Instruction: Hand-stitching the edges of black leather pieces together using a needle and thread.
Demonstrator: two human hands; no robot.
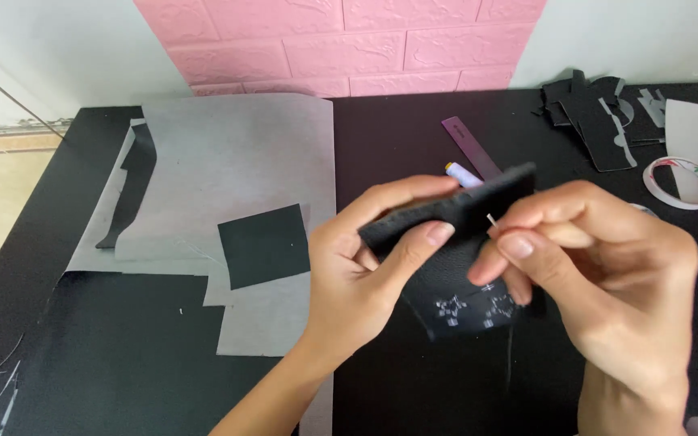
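Your left hand (365, 258) pinches a folded piece of stiff black felt-like fabric (454, 214) above the tabletop's middle, while your right hand (599, 258) grips a thin silver needle (491, 220) at its edge. White stitches (474, 309) already mark the lower flap; the upper edge looks unsewn. Behind sit a white thread spool (462, 172) and a purple ruler (470, 145); left, a grey paper sheet (228, 161).
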